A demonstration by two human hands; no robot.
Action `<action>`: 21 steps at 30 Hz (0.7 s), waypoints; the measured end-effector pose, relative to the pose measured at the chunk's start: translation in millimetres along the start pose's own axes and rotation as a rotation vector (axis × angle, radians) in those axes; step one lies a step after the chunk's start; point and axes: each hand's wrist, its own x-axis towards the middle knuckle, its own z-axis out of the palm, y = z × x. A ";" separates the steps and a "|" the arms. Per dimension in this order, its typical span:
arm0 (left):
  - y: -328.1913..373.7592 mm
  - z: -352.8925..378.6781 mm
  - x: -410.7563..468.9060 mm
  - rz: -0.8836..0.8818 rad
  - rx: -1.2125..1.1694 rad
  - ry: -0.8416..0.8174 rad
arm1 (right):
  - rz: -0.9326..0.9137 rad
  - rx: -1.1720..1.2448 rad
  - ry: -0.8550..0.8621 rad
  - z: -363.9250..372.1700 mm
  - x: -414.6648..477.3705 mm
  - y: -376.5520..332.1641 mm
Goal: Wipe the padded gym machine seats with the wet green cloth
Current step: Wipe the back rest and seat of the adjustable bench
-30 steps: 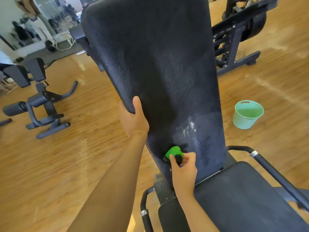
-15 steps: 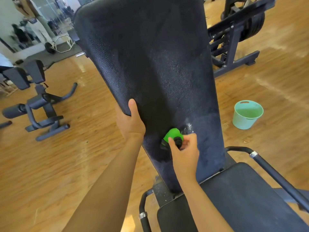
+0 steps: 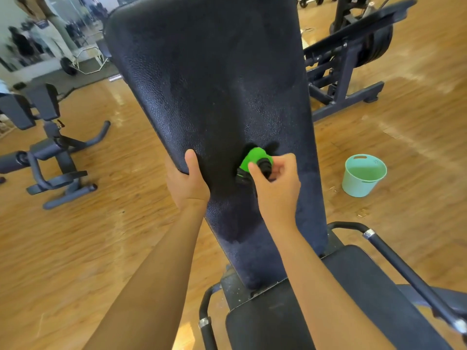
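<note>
The person stands facing a tall black padded backrest (image 3: 214, 97) with a pebbled vinyl skin, tilted back away from them. The bright green bunched cloth (image 3: 254, 157) sits against the lower middle of that pad. Their right hand (image 3: 275, 188) has its fingers curled round the cloth and holds it to the surface. The cloth pokes out above and to the left of the knuckles, past the thumb tip. A small dark piece shows between thumb and fingers where they meet the green, and I cannot tell what it is.

The left hand (image 3: 187, 183) grips the pad's left edge, just beside the cloth and at about the same height. Its thumb lies flat up the front face, and the other fingers wrap behind, out of sight. The vinyl looks darker and damp around the cloth and in a streak running down below the right wrist.

Below the backrest lies the flat black seat pad (image 3: 341, 299), with a dark tubular metal handle (image 3: 394, 258) along its right side. A pale mint plastic bucket (image 3: 364, 175) stands on the glossy wooden floor (image 3: 75, 248) to the right, apart from the bench. A grey-framed leg machine (image 3: 50, 157) stands off to the left, and a dark plate-loaded machine (image 3: 353, 59) behind on the right.
</note>
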 end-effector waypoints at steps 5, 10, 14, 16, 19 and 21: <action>2.0 1.1 -1.2 -0.014 0.007 0.017 | 0.063 -0.134 -0.061 -6.8 -22.3 33.1; 5.6 1.2 -3.1 0.006 -0.032 0.029 | 0.215 -0.232 -0.078 -24.7 -52.0 74.7; 5.7 0.7 -3.6 0.041 -0.034 0.032 | 0.188 -0.190 -0.036 -26.7 -38.4 56.0; 4.9 1.2 -3.0 0.040 -0.025 0.034 | 0.107 -0.109 0.006 -26.4 -18.6 35.3; 2.5 1.5 -2.6 0.029 -0.017 0.035 | -0.021 -0.106 -0.026 -22.4 8.1 17.3; 0.9 1.1 -2.3 0.037 -0.012 0.039 | -0.044 -0.140 -0.058 -19.5 9.9 21.2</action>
